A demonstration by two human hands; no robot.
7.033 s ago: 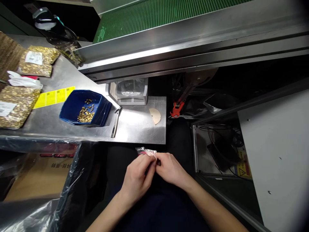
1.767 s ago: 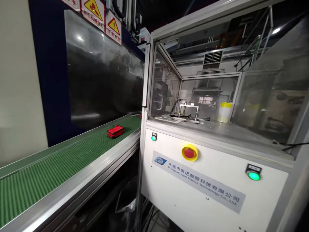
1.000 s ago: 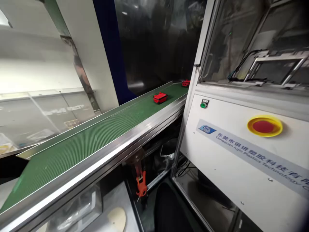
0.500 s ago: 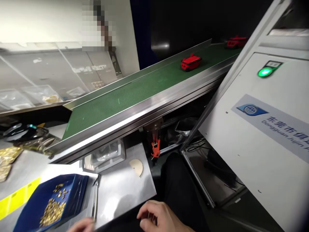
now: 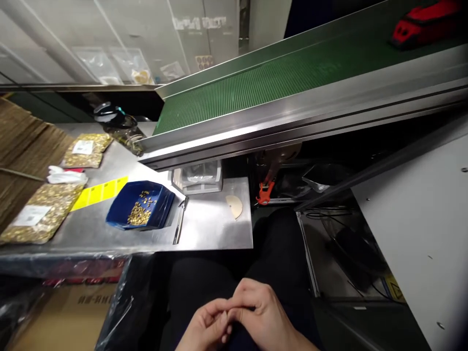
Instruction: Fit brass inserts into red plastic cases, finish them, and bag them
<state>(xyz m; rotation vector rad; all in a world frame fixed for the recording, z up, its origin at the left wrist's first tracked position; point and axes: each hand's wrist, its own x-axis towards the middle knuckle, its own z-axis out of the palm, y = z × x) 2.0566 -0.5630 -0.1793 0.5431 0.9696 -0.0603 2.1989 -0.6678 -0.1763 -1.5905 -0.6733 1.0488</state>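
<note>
While the left hand and the right hand are meeting low over the dark trousers, both are curling narrow, with fingertips pressing together; whether anything small is sitting between them cannot be told. Just ahead of the hands, the steel table is carrying tweezers lying flat. Beside those, ahead and to the left, a blue tray is holding small brass parts. Farther ahead, a green conveyor belt is sloping up to the right, bearing a red part
</note>
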